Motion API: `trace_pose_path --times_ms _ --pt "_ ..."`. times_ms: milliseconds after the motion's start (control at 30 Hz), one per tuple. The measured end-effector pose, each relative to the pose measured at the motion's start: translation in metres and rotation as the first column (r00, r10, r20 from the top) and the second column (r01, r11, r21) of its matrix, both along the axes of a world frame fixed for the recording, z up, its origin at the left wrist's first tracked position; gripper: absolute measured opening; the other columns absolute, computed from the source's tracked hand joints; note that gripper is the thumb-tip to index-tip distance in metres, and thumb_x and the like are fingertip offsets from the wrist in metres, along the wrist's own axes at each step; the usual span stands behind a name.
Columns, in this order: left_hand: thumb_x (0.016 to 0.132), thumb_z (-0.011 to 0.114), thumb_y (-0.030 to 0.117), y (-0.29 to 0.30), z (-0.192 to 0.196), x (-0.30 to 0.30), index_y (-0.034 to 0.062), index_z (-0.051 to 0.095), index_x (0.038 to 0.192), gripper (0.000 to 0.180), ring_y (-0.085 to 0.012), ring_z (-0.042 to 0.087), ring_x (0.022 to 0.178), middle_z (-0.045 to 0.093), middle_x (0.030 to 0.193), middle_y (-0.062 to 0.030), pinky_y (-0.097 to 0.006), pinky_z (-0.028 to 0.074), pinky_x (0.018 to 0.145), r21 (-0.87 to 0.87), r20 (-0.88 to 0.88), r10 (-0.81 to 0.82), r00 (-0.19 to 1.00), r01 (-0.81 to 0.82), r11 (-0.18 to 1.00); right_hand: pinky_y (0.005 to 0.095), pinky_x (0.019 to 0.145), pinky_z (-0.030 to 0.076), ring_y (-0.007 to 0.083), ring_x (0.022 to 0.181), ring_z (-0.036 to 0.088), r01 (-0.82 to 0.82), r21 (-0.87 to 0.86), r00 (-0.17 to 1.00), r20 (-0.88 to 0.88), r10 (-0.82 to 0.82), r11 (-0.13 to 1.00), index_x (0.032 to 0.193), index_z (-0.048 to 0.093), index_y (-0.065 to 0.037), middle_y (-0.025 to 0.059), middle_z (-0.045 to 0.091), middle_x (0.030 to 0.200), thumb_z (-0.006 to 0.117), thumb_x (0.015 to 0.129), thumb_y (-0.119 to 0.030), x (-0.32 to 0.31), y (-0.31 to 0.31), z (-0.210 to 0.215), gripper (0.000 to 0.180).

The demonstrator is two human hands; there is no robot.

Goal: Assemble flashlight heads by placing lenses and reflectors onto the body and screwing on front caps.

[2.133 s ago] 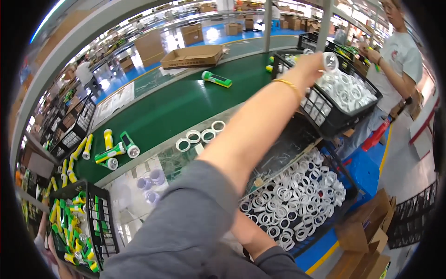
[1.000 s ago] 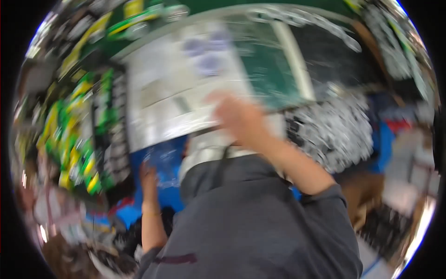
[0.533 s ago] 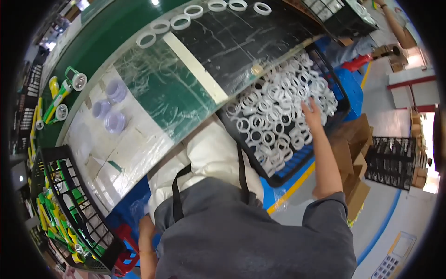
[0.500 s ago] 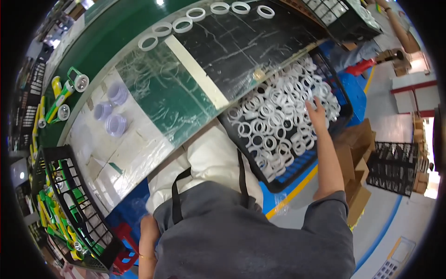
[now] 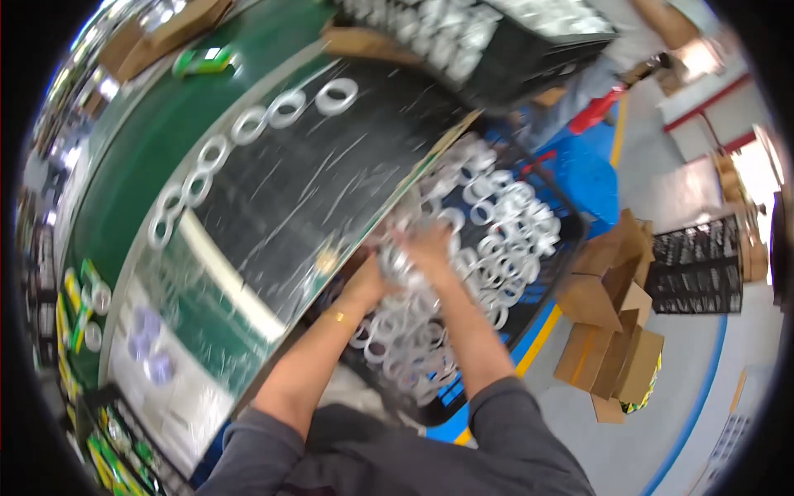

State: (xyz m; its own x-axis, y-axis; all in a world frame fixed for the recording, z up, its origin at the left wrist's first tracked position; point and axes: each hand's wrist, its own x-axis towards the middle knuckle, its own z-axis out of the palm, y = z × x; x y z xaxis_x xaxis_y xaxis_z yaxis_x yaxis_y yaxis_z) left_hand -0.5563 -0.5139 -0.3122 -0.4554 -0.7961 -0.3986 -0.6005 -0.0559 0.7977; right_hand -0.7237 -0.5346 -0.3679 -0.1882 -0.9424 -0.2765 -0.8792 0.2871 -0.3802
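Observation:
Both arms reach into a black crate (image 5: 583, 236) filled with loose white plastic rings (image 5: 517, 219). My left hand (image 5: 368, 283) is among the rings at the crate's table side, a thin gold-coloured band on its wrist. Close to its right, my right hand (image 5: 426, 248) is also down in the rings. Motion smears the fingers of both hands, so whether they grip any rings is not visible. Along the far edge of the black table mat (image 5: 306, 190) stands a row of several larger white rings (image 5: 248, 126).
Translucent purple cups (image 5: 159, 368) stand on the table's left part. Green-and-yellow flashlights (image 5: 83, 310) lie farther left. A second black crate (image 5: 529, 62) of white parts overhangs the table's far right corner. Open cardboard boxes (image 5: 608, 331) sit on the floor at right.
My left hand has come up from beside my body into the crate. My right hand has moved left through the rings, near it. The view has swung right.

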Motion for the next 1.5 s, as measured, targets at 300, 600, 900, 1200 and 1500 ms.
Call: trace_pose_path --times_ms 300,600,900,1200,1500 --pt "0.049 0.088 0.023 0.073 -0.005 -0.002 0.01 0.028 0.14 0.11 -0.0536 0.023 0.126 0.017 0.139 -0.0347 -0.056 0.028 0.102 -0.317 0.2 -0.098 0.975 0.159 0.935 0.0344 0.075 0.048 0.0242 0.083 0.064 0.367 0.007 0.789 0.527 -0.316 0.93 0.089 0.07 -0.006 0.0157 0.067 0.084 0.062 0.077 -0.058 0.03 0.087 0.038 0.053" --pt "0.063 0.055 -0.014 0.071 0.206 0.017 0.0107 0.045 0.131 0.073 -0.0478 0.051 0.106 0.03 0.135 -0.032 -0.041 0.054 0.073 -0.738 -0.089 -0.181 0.979 0.057 0.672 0.0292 0.078 0.047 0.0207 0.087 0.061 0.438 -0.637 0.703 0.682 0.199 0.634 0.085 0.064 0.002 0.0138 0.063 0.095 0.065 0.08 -0.007 0.052 0.093 0.258 0.011" --pt "0.048 0.08 -0.003 -0.045 0.215 0.112 0.0051 0.035 0.134 0.097 -0.0476 0.034 0.126 0.026 0.139 -0.0305 -0.044 0.039 0.102 -0.77 0.036 0.272 0.962 -0.147 0.622 0.0398 0.078 0.051 0.0358 0.089 0.063 0.106 -0.578 0.842 0.485 0.236 0.809 0.093 0.07 -0.008 0.0218 0.059 0.102 0.059 0.083 -0.041 0.172 -0.079 0.275 0.036" --pt "0.056 0.075 -0.004 -0.006 0.205 0.138 0.0075 0.042 0.132 0.083 -0.0437 0.027 0.133 0.027 0.143 -0.0256 -0.044 0.041 0.099 -0.797 0.351 0.437 0.828 0.02 0.603 0.034 0.076 0.052 0.0269 0.08 0.066 -0.077 -0.844 0.898 0.172 0.404 0.53 0.097 0.069 -0.013 0.0156 0.058 0.118 0.066 0.08 -0.032 0.137 -0.007 0.256 0.025" --pt "0.059 0.084 0.025 0.091 0.102 0.044 0.008 0.027 0.141 0.101 -0.0482 0.031 0.128 0.019 0.143 -0.0332 -0.046 0.036 0.102 -0.209 0.165 -0.164 0.972 0.197 0.958 0.0333 0.078 0.049 0.0313 0.091 0.064 0.33 -0.566 0.943 0.155 -0.295 0.756 0.109 0.061 -0.001 0.0168 0.067 0.097 0.058 0.089 -0.037 -0.085 0.087 0.07 0.041"
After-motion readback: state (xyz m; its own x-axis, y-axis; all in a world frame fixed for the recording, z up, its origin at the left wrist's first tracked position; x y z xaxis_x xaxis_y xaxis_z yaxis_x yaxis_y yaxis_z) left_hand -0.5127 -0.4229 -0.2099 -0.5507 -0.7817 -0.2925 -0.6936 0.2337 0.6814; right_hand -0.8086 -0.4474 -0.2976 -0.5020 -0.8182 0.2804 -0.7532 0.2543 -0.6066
